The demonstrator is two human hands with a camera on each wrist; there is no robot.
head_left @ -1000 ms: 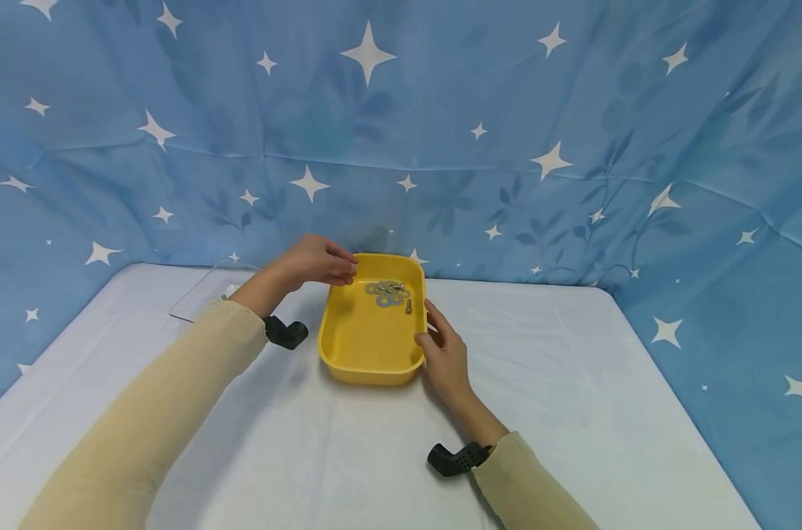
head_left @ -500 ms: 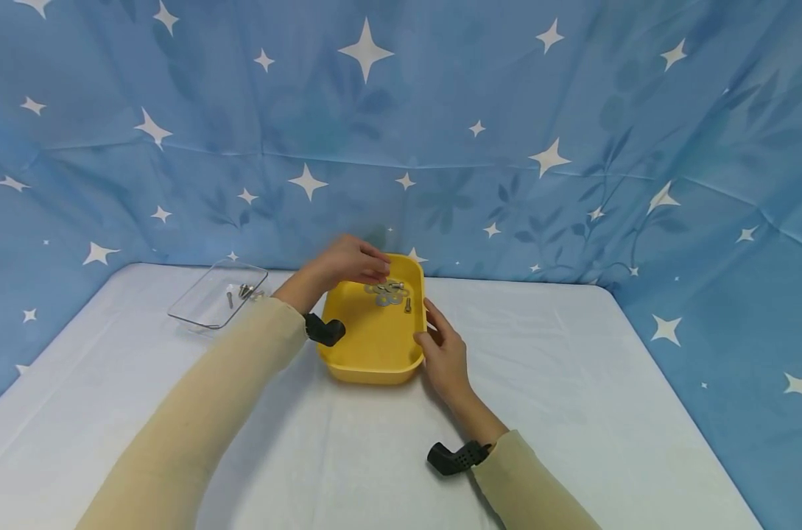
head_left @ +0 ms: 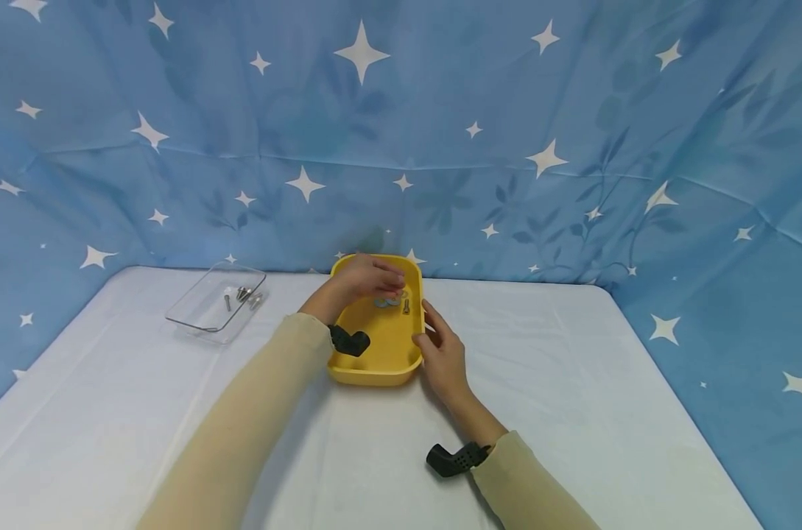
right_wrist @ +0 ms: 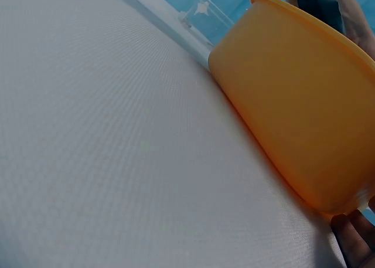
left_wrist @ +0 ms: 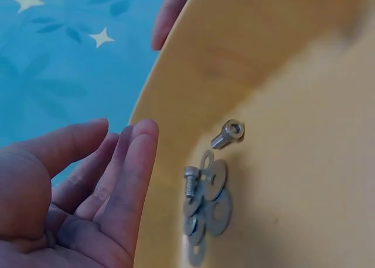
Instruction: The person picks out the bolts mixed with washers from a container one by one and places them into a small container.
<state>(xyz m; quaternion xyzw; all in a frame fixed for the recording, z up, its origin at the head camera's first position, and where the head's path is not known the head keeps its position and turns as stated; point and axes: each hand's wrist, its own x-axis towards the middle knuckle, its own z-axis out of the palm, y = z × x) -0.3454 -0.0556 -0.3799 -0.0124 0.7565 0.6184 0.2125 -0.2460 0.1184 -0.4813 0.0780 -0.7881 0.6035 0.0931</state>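
A yellow tray point(head_left: 374, 342) stands on the table with several flat washers point(left_wrist: 218, 212) in it. Among them lies a small socket head screw point(left_wrist: 190, 181), and another socket head screw point(left_wrist: 228, 133) rests beside the pile. My left hand point(head_left: 373, 278) hovers over the far part of the tray, fingers nearly straight, thumb apart from them. Nothing shows between its fingers in the left wrist view, and from the head it hides part of the washers. At the tray's right side my right hand point(head_left: 445, 361) holds the rim and wall, its thumb at the edge.
A clear plastic box point(head_left: 205, 313) with several screws point(head_left: 243, 293) in it stands left of the tray. The white tablecloth point(head_left: 573, 383) spreads around both containers. Behind the table's far edge hangs a blue curtain point(head_left: 347, 132) with white stars.
My left hand has moved right from the tray's left rim to above the washers, uncovering the clear box. The right hand has stayed at the tray's side.
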